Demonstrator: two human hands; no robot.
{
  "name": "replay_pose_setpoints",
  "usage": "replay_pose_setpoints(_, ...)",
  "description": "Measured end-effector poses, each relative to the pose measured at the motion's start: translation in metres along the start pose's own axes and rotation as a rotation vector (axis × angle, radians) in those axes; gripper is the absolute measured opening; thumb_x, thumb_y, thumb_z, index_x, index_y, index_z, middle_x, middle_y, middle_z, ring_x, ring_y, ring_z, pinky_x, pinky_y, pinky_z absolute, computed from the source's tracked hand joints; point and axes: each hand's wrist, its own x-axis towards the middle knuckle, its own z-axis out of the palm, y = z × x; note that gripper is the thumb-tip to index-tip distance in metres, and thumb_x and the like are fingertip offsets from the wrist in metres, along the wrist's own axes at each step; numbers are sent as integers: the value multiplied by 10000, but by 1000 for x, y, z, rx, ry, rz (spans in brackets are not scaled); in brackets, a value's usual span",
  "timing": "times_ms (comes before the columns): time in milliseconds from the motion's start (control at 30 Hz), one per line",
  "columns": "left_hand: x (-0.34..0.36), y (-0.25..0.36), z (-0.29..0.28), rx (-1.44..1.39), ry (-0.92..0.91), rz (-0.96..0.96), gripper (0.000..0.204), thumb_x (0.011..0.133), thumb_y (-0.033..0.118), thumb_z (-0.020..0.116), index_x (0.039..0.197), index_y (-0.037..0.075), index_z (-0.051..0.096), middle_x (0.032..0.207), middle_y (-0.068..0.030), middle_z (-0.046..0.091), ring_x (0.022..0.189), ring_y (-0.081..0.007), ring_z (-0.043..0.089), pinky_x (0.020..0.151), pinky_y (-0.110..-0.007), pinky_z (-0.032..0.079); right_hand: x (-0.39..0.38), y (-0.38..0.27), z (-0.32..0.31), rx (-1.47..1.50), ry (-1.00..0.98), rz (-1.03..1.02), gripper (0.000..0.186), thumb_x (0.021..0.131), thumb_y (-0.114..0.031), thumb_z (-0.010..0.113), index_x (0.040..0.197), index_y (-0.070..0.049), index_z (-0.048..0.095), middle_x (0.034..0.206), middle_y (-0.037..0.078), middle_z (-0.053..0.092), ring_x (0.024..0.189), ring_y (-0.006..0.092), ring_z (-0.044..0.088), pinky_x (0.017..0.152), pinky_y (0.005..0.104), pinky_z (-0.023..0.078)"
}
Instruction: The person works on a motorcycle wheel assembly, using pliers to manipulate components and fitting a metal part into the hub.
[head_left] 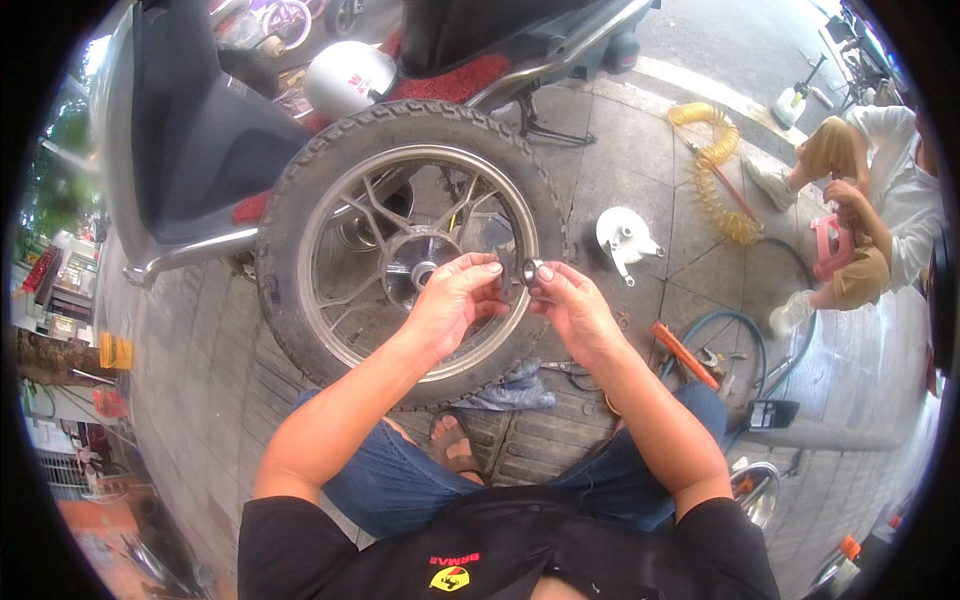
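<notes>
My right hand pinches a small metal ring between thumb and fingers, its hole showing. My left hand is closed just beside it, thumb against the fingers; a dark bit shows at its fingertips, too small to name. Both hands are held above a spoked motorcycle wheel with a knobby tyre, which stands or leans in front of me. The wheel's hub with its centre hole lies just beyond my left hand.
A scooter with a white helmet is beyond the wheel. On the right lie a round brake plate, a yellow coiled air hose, an orange-handled tool and a black tray. Another person sits at the right.
</notes>
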Motion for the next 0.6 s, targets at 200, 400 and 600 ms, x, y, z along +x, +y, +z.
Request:
replay_pose_setpoints(200,16,29,6,225,135,146,349,890,175,640,1170,-19,564,881,-78,625,806,-197,643,716,-355,558,11,24,-27,-394,131,87,359,840,-354,729,996,-40,649,952,40,659,890,132,587,761,279,457)
replay_pose_setpoints(400,22,63,4,48,94,274,217,896,157,628,1080,51,582,843,-36,613,672,-154,585,570,-308,472,0,111,-119,-1349,25,184,549,730,-469,746,1018,-3,704,996,202,700,990,337,653,861,430,508)
replay_pose_setpoints(600,15,93,9,178,56,420,153,932,163,610,1055,74,587,896,-45,658,704,-126,603,576,-258,479,-37,198,-146,-1665,-89,506,581,713,-461,743,1070,-5,701,1118,211,676,1055,364,633,908,451,502)
